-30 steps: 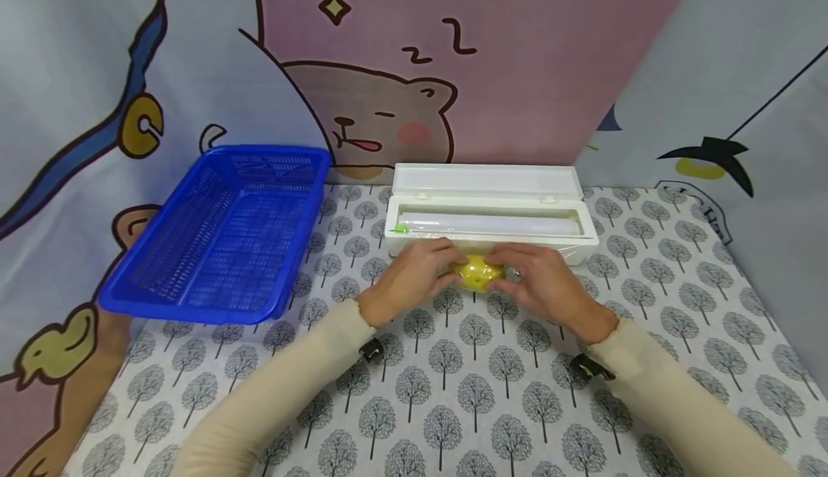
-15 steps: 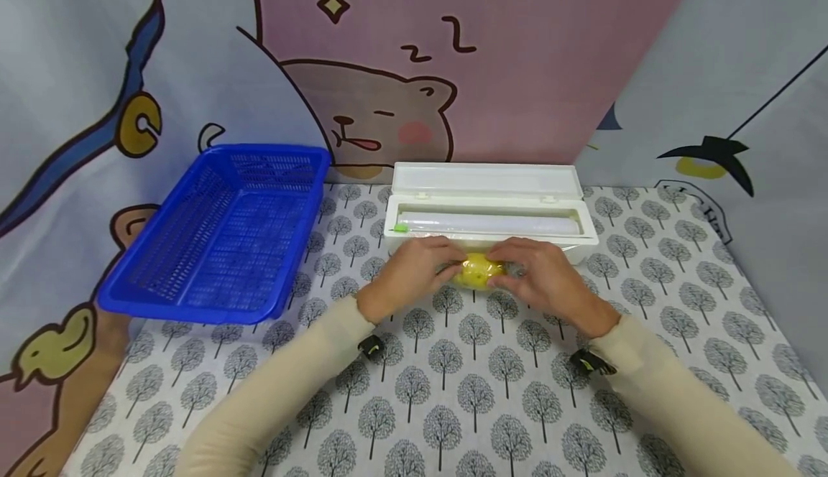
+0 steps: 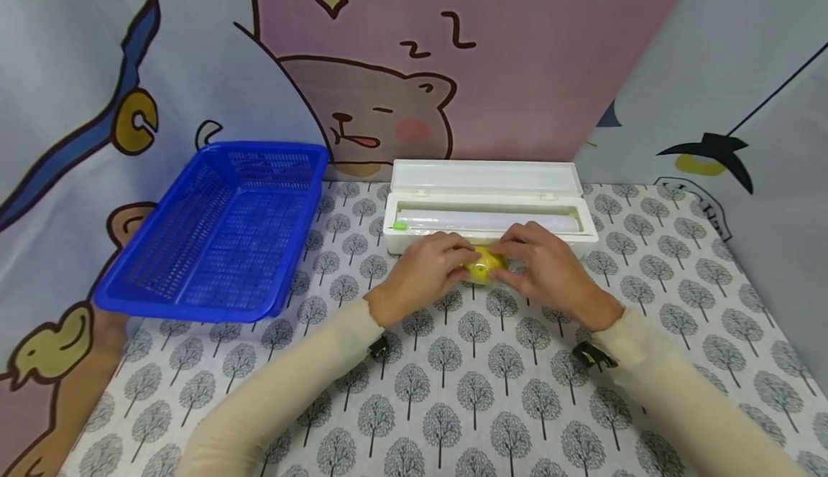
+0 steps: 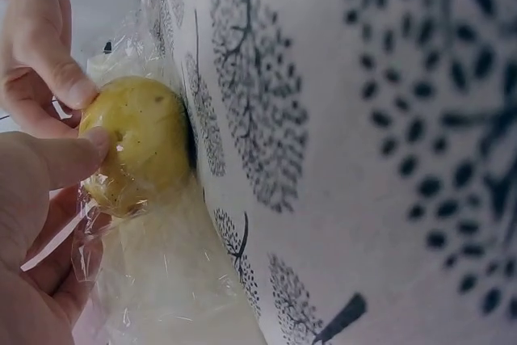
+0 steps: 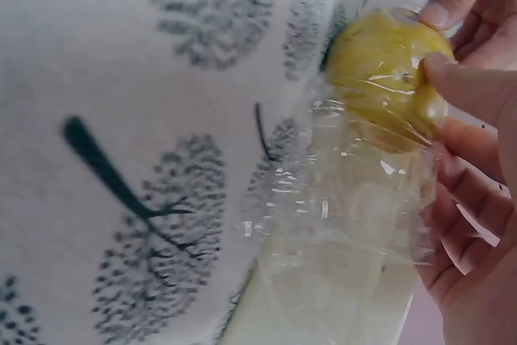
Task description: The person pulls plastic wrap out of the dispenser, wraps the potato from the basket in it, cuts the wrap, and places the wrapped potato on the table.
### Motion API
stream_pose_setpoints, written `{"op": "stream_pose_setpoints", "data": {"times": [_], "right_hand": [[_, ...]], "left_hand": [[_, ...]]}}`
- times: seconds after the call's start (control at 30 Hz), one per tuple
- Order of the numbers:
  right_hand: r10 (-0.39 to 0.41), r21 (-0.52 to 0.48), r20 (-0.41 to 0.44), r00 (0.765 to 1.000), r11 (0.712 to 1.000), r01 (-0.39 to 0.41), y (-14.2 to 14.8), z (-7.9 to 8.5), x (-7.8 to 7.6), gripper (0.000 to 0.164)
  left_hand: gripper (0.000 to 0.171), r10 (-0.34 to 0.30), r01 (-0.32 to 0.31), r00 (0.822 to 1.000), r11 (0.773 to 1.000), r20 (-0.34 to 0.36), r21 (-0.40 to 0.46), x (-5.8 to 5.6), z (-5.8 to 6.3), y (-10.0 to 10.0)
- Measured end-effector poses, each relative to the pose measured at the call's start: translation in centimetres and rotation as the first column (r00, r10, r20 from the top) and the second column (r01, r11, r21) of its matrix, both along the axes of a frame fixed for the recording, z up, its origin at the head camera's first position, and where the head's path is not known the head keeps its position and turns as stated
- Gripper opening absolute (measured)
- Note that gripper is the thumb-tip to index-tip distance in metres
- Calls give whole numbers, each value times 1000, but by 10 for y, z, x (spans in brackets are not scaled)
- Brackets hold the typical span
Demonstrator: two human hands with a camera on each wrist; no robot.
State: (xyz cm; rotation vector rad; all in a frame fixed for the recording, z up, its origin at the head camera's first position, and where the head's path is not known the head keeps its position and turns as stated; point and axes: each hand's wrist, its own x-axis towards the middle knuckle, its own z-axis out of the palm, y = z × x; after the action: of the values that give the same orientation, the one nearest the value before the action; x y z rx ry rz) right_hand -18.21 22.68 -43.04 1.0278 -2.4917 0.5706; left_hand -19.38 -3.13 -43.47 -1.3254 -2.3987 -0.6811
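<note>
A round yellow fruit (image 3: 482, 267) with small dark specks rests on the cloth in front of the white box, wrapped in clear cling film (image 5: 347, 191). My left hand (image 3: 423, 272) holds its left side, thumb on the near face and fingers curled behind. From the right, my right hand (image 3: 543, 269) grips the fruit and film between thumb and fingers. In the left wrist view, loose film (image 4: 161, 256) spreads beside the fruit. Both thumbs press its face in the right wrist view, where film wrinkles over the fruit (image 5: 384, 78). The fruit's far side is hidden.
Just behind the hands stands a white cling film box (image 3: 488, 179), lid raised, with a film roll (image 3: 485, 220) inside and a green slider (image 3: 399, 226) at its left end. A blue plastic basket (image 3: 242, 247) sits at left. Tree-patterned cloth (image 3: 475, 391) covers the table.
Both hands stay on the wrapped fruit. The left hand has shifted slightly right and the fruit with it, while the right hand's fingers have risen a little.
</note>
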Motion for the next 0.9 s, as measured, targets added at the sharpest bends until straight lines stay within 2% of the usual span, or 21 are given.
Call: {"op": "stream_pose_setpoints", "data": {"times": [0.1, 0.27, 0.43, 0.53, 0.63, 0.73, 0.9], "right_hand": [[-1, 9, -8, 1000, 1000, 2, -4, 5, -1, 37], [20, -33, -8, 1000, 999, -21, -19, 15, 1, 36], [-8, -6, 72, 997, 1000, 9, -36, 23, 4, 42], [-50, 29, 151, 987, 998, 47, -39, 24, 4, 41], [-83, 49, 196, 977, 996, 75, -39, 21, 3, 39], [-94, 53, 207, 974, 995, 85, -38, 19, 1, 37], [-91, 60, 217, 972, 995, 80, -39, 19, -1, 36]], "left_hand": [[32, 9, -9, 1000, 1000, 0, 11, 0, -1, 0], [28, 19, -19, 1000, 999, -23, 26, 0, -4, 0], [27, 26, -26, 1000, 998, -3, 51, -1, -5, 1], [29, 33, -34, 999, 998, 21, 47, -2, -5, 1], [30, 47, -48, 998, 998, 32, 27, -2, -5, 0], [29, 59, -60, 997, 998, 43, 15, -2, -5, -1], [25, 72, -75, 994, 996, 78, 41, -1, -4, -5]]}}
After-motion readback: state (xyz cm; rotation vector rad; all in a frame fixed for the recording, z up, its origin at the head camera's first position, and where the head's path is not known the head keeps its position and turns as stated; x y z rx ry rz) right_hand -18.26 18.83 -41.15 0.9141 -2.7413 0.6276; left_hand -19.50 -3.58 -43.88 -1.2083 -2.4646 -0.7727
